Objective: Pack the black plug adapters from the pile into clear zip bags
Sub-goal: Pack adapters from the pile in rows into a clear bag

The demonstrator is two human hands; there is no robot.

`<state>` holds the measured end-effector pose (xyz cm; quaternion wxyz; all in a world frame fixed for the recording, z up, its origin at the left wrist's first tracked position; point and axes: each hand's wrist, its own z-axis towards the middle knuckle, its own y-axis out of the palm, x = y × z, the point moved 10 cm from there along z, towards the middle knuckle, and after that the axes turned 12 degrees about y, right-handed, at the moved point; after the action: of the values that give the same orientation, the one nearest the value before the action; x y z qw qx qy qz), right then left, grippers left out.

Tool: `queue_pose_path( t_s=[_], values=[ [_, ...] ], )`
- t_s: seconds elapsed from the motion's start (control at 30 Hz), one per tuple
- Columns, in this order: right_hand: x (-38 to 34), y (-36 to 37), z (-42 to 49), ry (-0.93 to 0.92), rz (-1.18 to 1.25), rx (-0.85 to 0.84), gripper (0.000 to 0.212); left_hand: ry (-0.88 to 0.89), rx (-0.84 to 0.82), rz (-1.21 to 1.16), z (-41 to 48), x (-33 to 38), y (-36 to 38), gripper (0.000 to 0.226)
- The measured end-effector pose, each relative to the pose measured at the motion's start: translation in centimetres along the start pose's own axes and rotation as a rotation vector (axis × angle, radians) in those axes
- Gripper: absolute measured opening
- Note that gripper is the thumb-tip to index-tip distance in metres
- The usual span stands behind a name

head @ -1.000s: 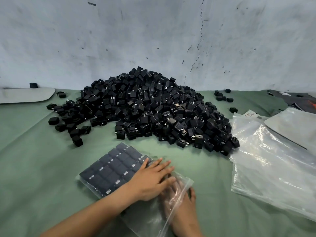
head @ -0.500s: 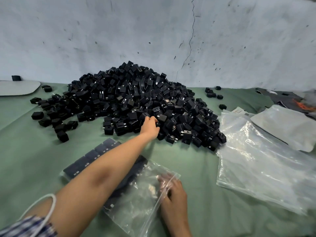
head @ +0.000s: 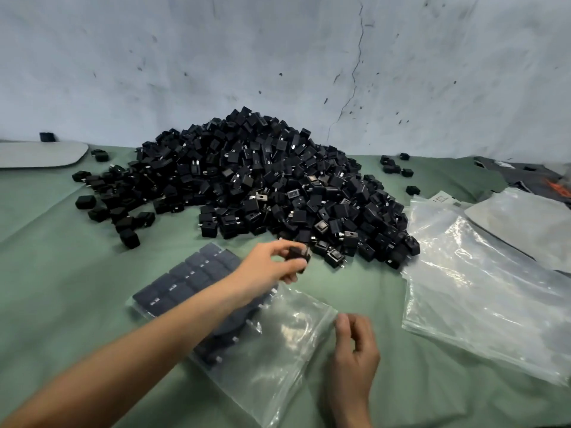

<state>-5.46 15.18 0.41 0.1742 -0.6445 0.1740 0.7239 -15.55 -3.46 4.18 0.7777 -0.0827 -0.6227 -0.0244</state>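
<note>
Plug adapter (head: 298, 256) pinched in left grip (head: 266, 269); right grip (head: 355, 353) at zip bag (head: 278, 362) edge, hold unclear.

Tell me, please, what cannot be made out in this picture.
Head view only:
1. Adapters in the bag: the left forearm covers the middle rows, so no count.
2. Left hand: its adapter is blurred; one or two, unclear.
3. Right hand: whether it pinches the bag's edge, unclear.
4. Label on the bag stack: too small to read.

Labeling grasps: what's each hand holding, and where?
Left hand pinches a black adapter by its sides. Right hand seems to pinch the zip bag at its open edge.
</note>
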Motion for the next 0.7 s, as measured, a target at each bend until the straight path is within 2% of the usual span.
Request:
queue_pose_path(
  t_s=[0.1, 0.17, 0.23, 0.33, 0.4, 0.53, 0.57, 0.7],
  values=[
    [-5.1, 2.7, -1.1, -0.227, -0.102, -0.303, 0.024, -0.048, -0.041, -0.046, -4.0, 0.9, -0.3, 0.032],
    [-7.4, 4.5, -2.2, -0.374, -0.264, -0.503, 0.025, -0.033, -0.094, -0.014, -5.5, 1.6, -0.4, 0.023],
    [-8.6, 5.5, -3.3, -0.493, -0.401, -0.613, 0.030, -0.002, -0.151, 0.046, -6.7, 2.2, -0.2, 0.016],
    [-8.9, 5.8, -4.8, -0.619, -0.500, -0.700, 0.028, 0.007, -0.184, 0.048, -8.3, 2.1, -0.2, 0.017],
    [-7.9, 5.3, -5.6, -0.620, -0.520, -0.742, 0.026, -0.011, -0.183, 0.055, -9.5, 1.6, 0.0, 0.019],
    [-6.3, 2.7, -4.7, -0.475, -0.415, -0.683, 0.021, -0.022, -0.113, 0.229, -12.1, 0.2, 0.8, 0.023],
    [-6.1, 2.3, -4.5, -0.436, -0.383, -0.693, 0.025, -0.041, -0.113, 0.207, -12.4, 0.0, 1.4, 0.025],
    [-6.3, 2.9, -5.2, -0.410, -0.385, -0.782, 0.025, -0.148, -0.067, -0.161, -11.9, -0.4, 3.6, 0.022]
  ],
)
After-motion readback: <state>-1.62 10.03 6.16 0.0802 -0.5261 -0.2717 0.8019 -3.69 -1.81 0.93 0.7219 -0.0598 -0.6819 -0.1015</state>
